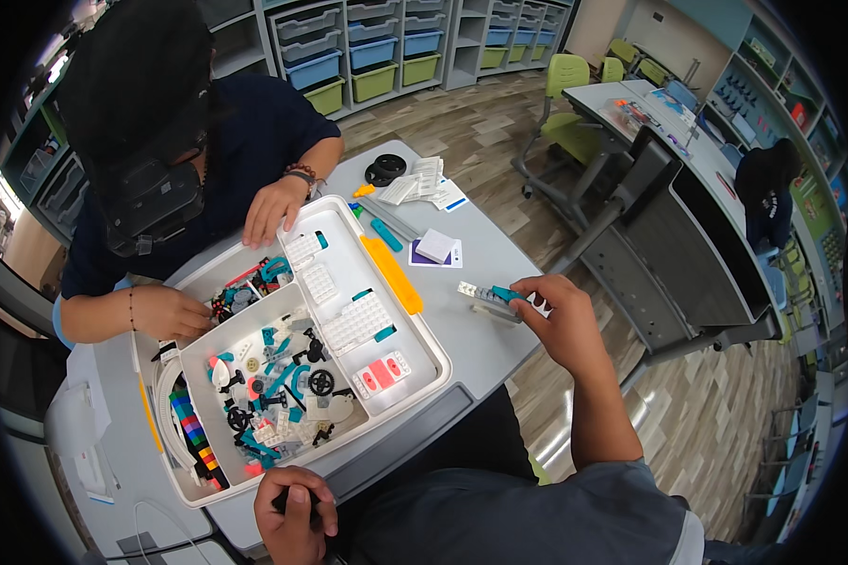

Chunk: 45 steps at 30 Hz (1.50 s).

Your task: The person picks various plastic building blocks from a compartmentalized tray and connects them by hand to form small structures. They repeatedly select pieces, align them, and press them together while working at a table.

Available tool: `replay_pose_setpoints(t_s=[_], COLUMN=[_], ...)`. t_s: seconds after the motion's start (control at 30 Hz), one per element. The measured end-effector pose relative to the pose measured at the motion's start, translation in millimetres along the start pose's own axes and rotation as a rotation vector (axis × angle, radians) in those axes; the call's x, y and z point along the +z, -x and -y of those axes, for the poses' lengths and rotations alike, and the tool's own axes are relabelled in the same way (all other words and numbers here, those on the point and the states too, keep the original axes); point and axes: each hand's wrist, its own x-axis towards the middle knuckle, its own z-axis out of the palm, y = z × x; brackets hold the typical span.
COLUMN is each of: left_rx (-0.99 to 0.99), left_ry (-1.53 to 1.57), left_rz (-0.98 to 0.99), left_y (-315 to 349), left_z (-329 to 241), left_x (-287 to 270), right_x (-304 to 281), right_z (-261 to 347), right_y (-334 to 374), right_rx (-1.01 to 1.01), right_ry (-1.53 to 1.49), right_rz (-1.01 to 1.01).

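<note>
My right hand (565, 320) is closed on a small building-brick assembly (483, 294) of white, grey and teal pieces, at the table's right edge. Low in the view, my left hand (297, 532) is curled round a black object (294, 501) beside the tray's near edge; its kind is hard to make out. The white sorting tray (431, 377) holds loose teal, black, white and coral bricks and wheels in its near compartment. Across the table, a co-worker's one hand (273, 209) rests on the tray's rim, and the other hand (174, 315) reaches into the far compartment.
Past the tray lie black wheels (386, 168), folded paper slips (422, 184), a teal beam (386, 235) and a white block (434, 246) on a card. A folded grey table (660, 254) stands at the right, near a green chair (572, 113). Drawer shelves (367, 52) line the back.
</note>
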Motion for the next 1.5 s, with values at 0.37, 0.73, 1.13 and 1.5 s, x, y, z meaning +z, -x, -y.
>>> replay_pose_setpoints(t_s=[0.37, 0.73, 1.13, 1.5], left_rx=[-0.038, -0.198, -0.044, -0.053], left_ry=[0.024, 0.114, -0.170, 0.496], left_rz=[-0.057, 0.090, 0.558, 0.118], left_y=[4, 9, 36, 39], left_z=[3, -10, -4, -20], left_x=[-7, -24, -62, -73], right_x=[3, 23, 198, 111], right_z=[4, 36, 297, 212], right_y=[-5, -3, 50, 35], right_rx=[-0.014, 0.011, -1.025, -0.406], right_ry=[0.037, -0.153, -0.233, -0.416], right_rz=[-0.001, -0.192, 0.721, 0.657])
